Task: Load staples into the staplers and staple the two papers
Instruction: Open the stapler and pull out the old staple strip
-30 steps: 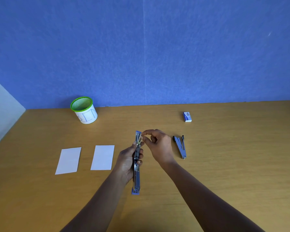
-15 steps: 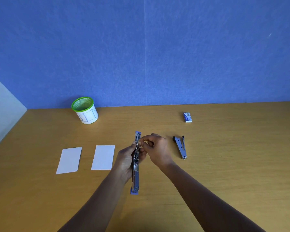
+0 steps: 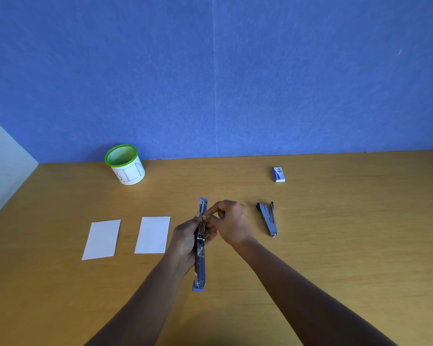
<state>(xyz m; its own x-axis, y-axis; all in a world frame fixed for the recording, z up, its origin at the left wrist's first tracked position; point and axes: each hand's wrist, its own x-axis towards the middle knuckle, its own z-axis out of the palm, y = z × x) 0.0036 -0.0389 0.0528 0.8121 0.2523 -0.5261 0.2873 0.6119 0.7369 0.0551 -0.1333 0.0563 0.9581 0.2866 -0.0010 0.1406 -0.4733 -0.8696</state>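
Far left on my feed, a green-rimmed mesh cup [image 3: 124, 166] stands at the back of the table [image 3: 348, 245], near the blue wall. In front of it two white sheets lie flat side by side, the left sheet [image 3: 101, 239] just apart from the right sheet [image 3: 152, 234]. Next comes the left hand [image 3: 185, 242], wrapped around the middle of the open stapler [image 3: 201, 265], which is held lengthwise above the table, unfolded straight. The right hand [image 3: 231, 223] meets it from the other side, thumb and forefinger pinching the metal rail just above the left thumb; I cannot tell whether a strip of staples sits between them. To the right, a second stapler [image 3: 268, 218] lies hinged open on the table, and beyond it a small box of staples [image 3: 278, 174].
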